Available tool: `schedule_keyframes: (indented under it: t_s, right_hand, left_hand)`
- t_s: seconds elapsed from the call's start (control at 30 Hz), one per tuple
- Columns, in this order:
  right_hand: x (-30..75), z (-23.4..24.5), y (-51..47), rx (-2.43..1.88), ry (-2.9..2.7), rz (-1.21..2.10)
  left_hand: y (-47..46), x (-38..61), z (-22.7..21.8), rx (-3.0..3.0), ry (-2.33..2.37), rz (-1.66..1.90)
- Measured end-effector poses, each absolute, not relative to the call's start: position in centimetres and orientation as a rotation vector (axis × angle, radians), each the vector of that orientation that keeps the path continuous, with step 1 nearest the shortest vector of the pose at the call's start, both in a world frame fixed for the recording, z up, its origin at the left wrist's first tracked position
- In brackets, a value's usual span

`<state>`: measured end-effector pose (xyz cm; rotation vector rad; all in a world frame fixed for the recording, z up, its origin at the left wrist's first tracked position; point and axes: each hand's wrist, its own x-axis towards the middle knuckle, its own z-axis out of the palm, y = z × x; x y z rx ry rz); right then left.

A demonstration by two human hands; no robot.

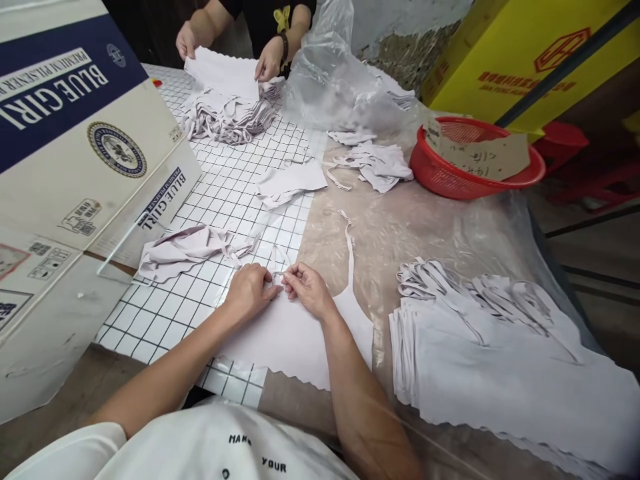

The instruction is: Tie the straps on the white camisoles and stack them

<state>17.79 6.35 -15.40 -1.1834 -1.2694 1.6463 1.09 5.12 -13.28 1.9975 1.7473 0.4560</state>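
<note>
A pale camisole [290,340] with thin straps and a wavy hem lies flat on the table in front of me. My left hand [251,291] is closed, thumb and fingers pinching the garment's upper edge near a strap's base. Just beside it, my right hand [307,291] pinches the same spot, its fingertips almost meeting the left ones. The small bit between the fingertips is partly hidden. One strap [350,257] stretches away across the plastic on the right. A crumpled garment [183,252] rests left of my hands, and another camisole [291,181] lies farther off.
A neat stack of camisoles [500,373] sits at right. Behind it stands a red basket [465,190] holding a cardboard piece. A carton [115,200] borders the left side. Across the table, a co-worker's hands [270,60] hold a garment over a pile [227,120], beside a plastic bag [330,87].
</note>
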Motion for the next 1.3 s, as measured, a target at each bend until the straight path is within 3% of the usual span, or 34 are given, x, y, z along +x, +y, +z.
schedule_keyframes:
  t_s: [0.27, 0.47, 0.73, 1.0, 1.3]
  right_hand:
    - [18.3, -14.0, 5.6, -1.247, -1.321, 1.796]
    - [18.1, -13.6, 5.1, -1.37, -1.399, 1.684]
    - [17.7, -13.7, 5.1, -1.273, -1.41, 1.654]
    - [18.0, -13.8, 5.2, -1.131, -1.483, 1.661]
    - [18.5, -13.4, 5.4, -0.942, -1.343, 1.944]
  left_hand:
    - [6.2, 1.6, -12.6, 1.458, 1.636, 0.629]
    - [5.9, 2.1, -12.0, 1.276, 1.54, 0.714]
    - [5.0, 3.2, -12.8, 1.306, 1.529, 0.908]
    - [6.6, 2.9, -11.6, 0.939, 1.241, 0.937]
    - [6.8, 2.8, -11.5, 0.733, 1.248, 0.945]
